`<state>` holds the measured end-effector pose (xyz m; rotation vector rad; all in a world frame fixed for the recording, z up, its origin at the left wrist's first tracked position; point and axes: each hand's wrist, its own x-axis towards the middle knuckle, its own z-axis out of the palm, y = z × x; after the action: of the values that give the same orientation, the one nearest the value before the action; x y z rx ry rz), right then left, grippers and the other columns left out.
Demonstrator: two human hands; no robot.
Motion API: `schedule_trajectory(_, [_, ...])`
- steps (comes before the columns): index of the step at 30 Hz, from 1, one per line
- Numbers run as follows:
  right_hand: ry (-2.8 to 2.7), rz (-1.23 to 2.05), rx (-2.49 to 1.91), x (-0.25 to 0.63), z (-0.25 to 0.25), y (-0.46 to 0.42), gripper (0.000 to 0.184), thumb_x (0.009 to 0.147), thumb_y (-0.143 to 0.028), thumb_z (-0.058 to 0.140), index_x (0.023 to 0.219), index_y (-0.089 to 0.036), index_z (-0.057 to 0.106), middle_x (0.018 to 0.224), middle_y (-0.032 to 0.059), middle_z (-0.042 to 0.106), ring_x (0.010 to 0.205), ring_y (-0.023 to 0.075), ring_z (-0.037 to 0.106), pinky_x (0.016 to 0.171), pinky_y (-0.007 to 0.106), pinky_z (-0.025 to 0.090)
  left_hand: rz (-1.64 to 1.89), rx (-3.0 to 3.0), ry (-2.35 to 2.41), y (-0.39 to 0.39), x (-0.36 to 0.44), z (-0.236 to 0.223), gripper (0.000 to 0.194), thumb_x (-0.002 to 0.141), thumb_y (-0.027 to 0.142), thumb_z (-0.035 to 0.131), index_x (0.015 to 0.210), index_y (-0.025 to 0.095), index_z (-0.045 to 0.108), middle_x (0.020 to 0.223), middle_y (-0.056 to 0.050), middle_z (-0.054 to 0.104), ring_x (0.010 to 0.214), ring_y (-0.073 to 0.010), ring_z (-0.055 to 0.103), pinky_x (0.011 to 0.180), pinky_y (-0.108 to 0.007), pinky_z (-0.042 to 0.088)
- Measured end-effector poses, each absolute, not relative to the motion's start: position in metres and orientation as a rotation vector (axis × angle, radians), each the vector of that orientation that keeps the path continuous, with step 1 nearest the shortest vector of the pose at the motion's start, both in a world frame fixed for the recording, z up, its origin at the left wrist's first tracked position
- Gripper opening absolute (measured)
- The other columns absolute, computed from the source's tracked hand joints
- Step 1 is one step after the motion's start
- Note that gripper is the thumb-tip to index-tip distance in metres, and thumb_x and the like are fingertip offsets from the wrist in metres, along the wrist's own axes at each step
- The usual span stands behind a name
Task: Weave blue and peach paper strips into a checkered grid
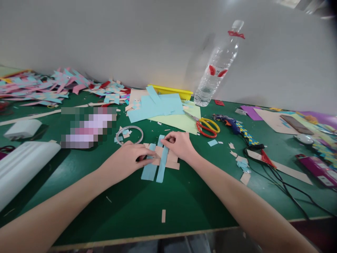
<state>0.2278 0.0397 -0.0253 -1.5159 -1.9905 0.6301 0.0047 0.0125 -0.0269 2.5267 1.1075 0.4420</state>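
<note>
1. Head view: the woven paper strips (161, 158), blue and tan, lie on the green bench (184, 203) between both hands.
2. The left hand (126, 160) presses flat on the weave, fingers together.
3. The right hand (179, 144) has fingers pinched on a blue strip's upper end.
4. Scissors (207, 127) lie nearby, right of the weave.

Blue strips (161, 162) woven through beige strips (171, 160), flat on green table (184, 196)
</note>
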Motion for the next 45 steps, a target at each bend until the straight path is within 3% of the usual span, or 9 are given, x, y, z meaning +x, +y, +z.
schedule_trajectory(3, [-2.033,0.488,-1.448,0.235,-0.026,0.042,0.023,0.087,-0.039,0.064,0.075,-0.019,0.061,0.06,-0.005,0.051,0.061,0.0118,0.051,0.086,0.037,0.039,0.446,2.508,1.11,0.012,0.005,-0.027,0.033,0.098,0.049,0.048,0.106,0.03,0.074,0.071,0.001,0.064,0.061,-0.014,0.054,0.07,-0.032,0.036])
schedule_trajectory(7, [-2.183,0.265,-1.2,0.247,-0.025,0.047,0.011,0.091,-0.026,0.059,0.099,-0.02,0.063,0.09,0.0041,0.066,0.087,0.0184,0.06,0.09,0.037,0.04,0.459,2.499,1.11,0.012,0.004,-0.027,0.035,0.098,0.049,0.047,0.105,0.028,0.075,0.072,0.001,0.065,0.06,-0.0138,0.053,0.071,-0.032,0.038])
schedule_trajectory(10, [-2.34,0.077,-1.034,0.252,-0.024,0.049,0.02,0.094,-0.016,0.051,0.108,-0.022,0.064,0.111,0.0069,0.067,0.107,0.0203,0.059,0.098,0.039,0.039,0.446,2.501,1.105,0.013,0.004,-0.028,0.036,0.098,0.049,0.046,0.105,0.028,0.075,0.073,0.0,0.066,0.061,-0.0141,0.054,0.071,-0.031,0.038])
schedule_trajectory(16, [-2.534,-0.193,-0.86,0.249,-0.026,0.049,0.031,0.095,-0.008,0.044,0.115,-0.02,0.065,0.125,0.0066,0.066,0.114,0.0203,0.059,0.106,0.041,0.038,0.447,2.514,1.114,0.013,0.004,-0.028,0.032,0.098,0.046,0.048,0.103,0.029,0.075,0.071,0.001,0.063,0.059,-0.0137,0.053,0.07,-0.032,0.036])
schedule_trajectory(27, [-2.606,-0.492,-0.554,0.244,-0.016,0.036,0.033,0.101,-0.014,0.04,0.129,-0.022,0.055,0.131,0.0061,0.064,0.119,0.0171,0.056,0.109,0.039,0.04,0.411,2.502,1.102,0.012,0.006,-0.024,0.027,0.097,0.039,0.051,0.104,0.029,0.074,0.081,0.0,0.07,0.071,-0.0177,0.061,0.073,-0.031,0.038])
schedule_trajectory(35, [-2.541,-0.863,-0.44,0.24,-0.016,0.035,0.017,0.099,-0.012,0.046,0.096,-0.022,0.06,0.099,-0.0018,0.069,0.093,0.0126,0.058,0.109,0.04,0.038,0.34,2.515,1.119,0.014,0.005,-0.026,0.025,0.095,0.035,0.053,0.107,0.026,0.073,0.077,0.0,0.069,0.066,-0.0158,0.057,0.072,-0.03,0.037])
schedule_trajectory(40, [-2.453,-0.899,-0.456,0.247,-0.015,0.04,0.019,0.098,-0.011,0.05,0.113,-0.018,0.059,0.107,0.0009,0.069,0.1,0.0137,0.058,0.107,0.04,0.039,0.306,2.503,1.119,0.013,0.006,-0.024,0.024,0.096,0.033,0.054,0.112,0.029,0.071,0.084,0.001,0.07,0.072,-0.0162,0.061,0.077,-0.031,0.037])
schedule_trajectory(42, [-2.48,-0.863,-0.41,0.246,-0.014,0.039,0.026,0.098,-0.012,0.05,0.123,-0.018,0.055,0.115,0.0026,0.068,0.105,0.0137,0.057,0.107,0.039,0.039,0.331,2.503,1.121,0.013,0.006,-0.024,0.023,0.096,0.033,0.053,0.107,0.027,0.072,0.078,0.001,0.068,0.069,-0.0163,0.06,0.074,-0.031,0.036])
schedule_trajectory(45, [-2.509,-0.814,-0.279,0.243,-0.013,0.036,0.022,0.099,-0.018,0.052,0.12,-0.018,0.058,0.12,0.0038,0.067,0.108,0.0147,0.056,0.106,0.039,0.041,0.366,2.53,1.123,0.013,0.006,-0.025,0.027,0.096,0.035,0.051,0.084,0.019,0.068,0.065,0.001,0.06,0.059,-0.0153,0.052,0.063,-0.029,0.033])
